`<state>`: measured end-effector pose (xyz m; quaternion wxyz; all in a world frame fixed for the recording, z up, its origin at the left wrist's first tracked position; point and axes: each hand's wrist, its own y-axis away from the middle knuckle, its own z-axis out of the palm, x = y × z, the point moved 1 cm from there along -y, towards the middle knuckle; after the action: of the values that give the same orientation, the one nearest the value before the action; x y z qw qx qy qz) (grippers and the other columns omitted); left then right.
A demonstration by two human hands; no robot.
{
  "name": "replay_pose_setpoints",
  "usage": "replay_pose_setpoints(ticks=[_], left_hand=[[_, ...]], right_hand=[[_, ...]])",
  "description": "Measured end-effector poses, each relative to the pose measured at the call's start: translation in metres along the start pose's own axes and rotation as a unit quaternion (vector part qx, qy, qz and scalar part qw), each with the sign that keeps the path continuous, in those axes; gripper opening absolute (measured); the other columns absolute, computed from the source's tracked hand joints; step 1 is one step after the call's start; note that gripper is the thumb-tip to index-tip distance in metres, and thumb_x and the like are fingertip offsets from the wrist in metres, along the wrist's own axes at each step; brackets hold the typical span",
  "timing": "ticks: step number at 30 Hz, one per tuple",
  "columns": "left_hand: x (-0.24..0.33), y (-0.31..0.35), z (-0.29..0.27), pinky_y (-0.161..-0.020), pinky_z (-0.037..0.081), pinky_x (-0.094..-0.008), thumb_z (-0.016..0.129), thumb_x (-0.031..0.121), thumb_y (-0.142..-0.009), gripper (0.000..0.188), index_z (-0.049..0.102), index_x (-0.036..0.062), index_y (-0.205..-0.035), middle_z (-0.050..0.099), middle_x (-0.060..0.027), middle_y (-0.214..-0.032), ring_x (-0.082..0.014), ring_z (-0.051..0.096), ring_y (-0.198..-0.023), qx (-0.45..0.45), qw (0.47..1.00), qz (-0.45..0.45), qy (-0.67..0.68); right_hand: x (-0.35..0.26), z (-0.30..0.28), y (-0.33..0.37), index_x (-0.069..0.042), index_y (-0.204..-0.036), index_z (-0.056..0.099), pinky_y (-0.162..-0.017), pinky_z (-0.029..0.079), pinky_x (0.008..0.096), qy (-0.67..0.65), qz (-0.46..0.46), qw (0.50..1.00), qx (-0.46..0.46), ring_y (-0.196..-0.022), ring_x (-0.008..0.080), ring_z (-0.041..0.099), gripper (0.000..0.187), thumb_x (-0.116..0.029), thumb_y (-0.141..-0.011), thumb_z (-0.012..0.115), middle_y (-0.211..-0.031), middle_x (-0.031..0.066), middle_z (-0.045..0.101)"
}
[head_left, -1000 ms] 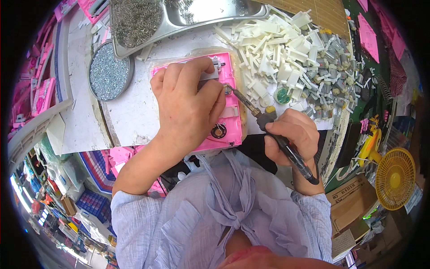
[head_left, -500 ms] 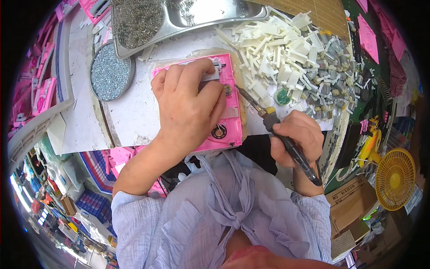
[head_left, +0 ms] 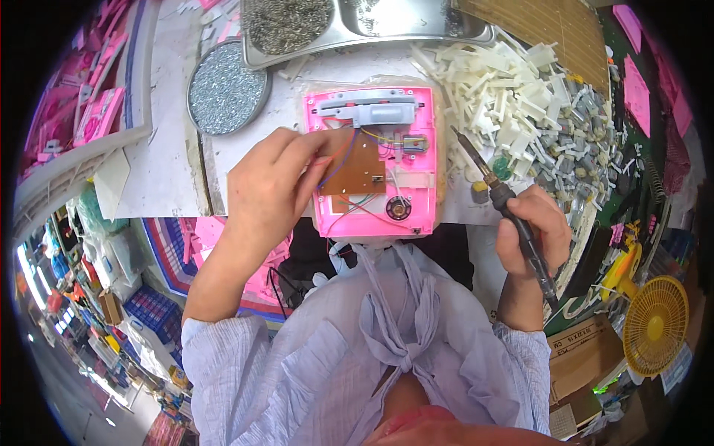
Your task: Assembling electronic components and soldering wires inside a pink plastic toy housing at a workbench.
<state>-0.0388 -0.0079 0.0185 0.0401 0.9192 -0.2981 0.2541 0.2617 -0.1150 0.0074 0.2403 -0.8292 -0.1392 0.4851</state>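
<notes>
The pink case lay between my two hands, just to the right of my left hand, whose thumb and forefinger were near each other over the wires, though I could not tell if they pinched one, while my right hand was wrapped around the iron. I counted one case, one board, one speaker and one iron. My fingers hid part of the board's left edge, and the tray was cut off above.

Circuit board in casing, dish left, parts pile right, tray behind
</notes>
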Motion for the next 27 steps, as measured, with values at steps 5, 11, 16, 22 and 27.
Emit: replay_pose_setpoints(ticks=[5,11,16,22,27], left_hand=[[-0.014,-0.026,0.007,-0.068,0.055,-0.0347,0.080,0.008,-0.078,0.030,0.074,0.0082,-0.107,0.071,-0.0066,-0.096,-0.0259,0.069,-0.082,0.052,0.968,0.245,0.021],[-0.007,-0.038,0.009,-0.076,0.055,-0.0309,0.077,-0.001,-0.081,0.022,0.073,0.0027,-0.103,0.070,-0.0085,-0.102,-0.0213,0.069,-0.089,0.009,0.975,0.154,0.160],[0.006,-0.035,0.023,-0.078,0.059,-0.0242,0.069,-0.004,-0.092,0.013,0.068,-0.0035,-0.105,0.070,-0.0083,-0.103,-0.0114,0.068,-0.091,0.015,0.855,-0.108,0.507],[0.007,-0.034,0.031,-0.079,0.059,-0.0250,0.068,-0.004,-0.093,0.018,0.063,-0.0068,-0.110,0.070,-0.0123,-0.104,-0.0141,0.070,-0.089,0.035,0.752,-0.159,0.639],[0.001,-0.034,0.029,-0.073,0.058,-0.0246,0.069,-0.004,-0.093,0.011,0.065,-0.0057,-0.103,0.071,-0.0105,-0.101,-0.0127,0.069,-0.081,-0.001,0.778,-0.171,0.605]], right_hand=[[-0.008,0.001,-0.005,0.003,-0.103,0.063,-0.049,0.043,0.0309,0.000,-0.013,1.000,-0.017,-0.052,0.0211,0.056,0.024,-0.005,-0.084,0.074,-0.067,0.0101,0.063],[-0.015,0.004,-0.004,0.002,-0.108,0.063,-0.052,0.044,0.0298,-0.015,0.019,1.000,0.014,-0.059,0.0194,0.059,0.027,-0.002,-0.084,0.074,-0.073,0.0108,0.064],[-0.017,0.046,-0.037,0.002,-0.130,0.057,-0.083,0.054,0.0303,-0.063,0.102,0.992,-0.038,-0.092,0.0179,0.067,0.049,0.008,-0.084,0.073,-0.107,0.0130,0.066],[-0.013,0.097,-0.079,-0.002,-0.134,0.056,-0.083,0.055,0.0254,-0.098,0.121,0.987,-0.041,-0.093,0.0131,0.068,0.054,0.008,-0.085,0.074,-0.106,0.0079,0.067],[-0.009,0.100,-0.080,0.000,-0.134,0.056,-0.085,0.056,0.0260,-0.075,0.100,0.991,-0.041,-0.096,0.0141,0.068,0.051,0.010,-0.087,0.072,-0.104,0.0090,0.068]])
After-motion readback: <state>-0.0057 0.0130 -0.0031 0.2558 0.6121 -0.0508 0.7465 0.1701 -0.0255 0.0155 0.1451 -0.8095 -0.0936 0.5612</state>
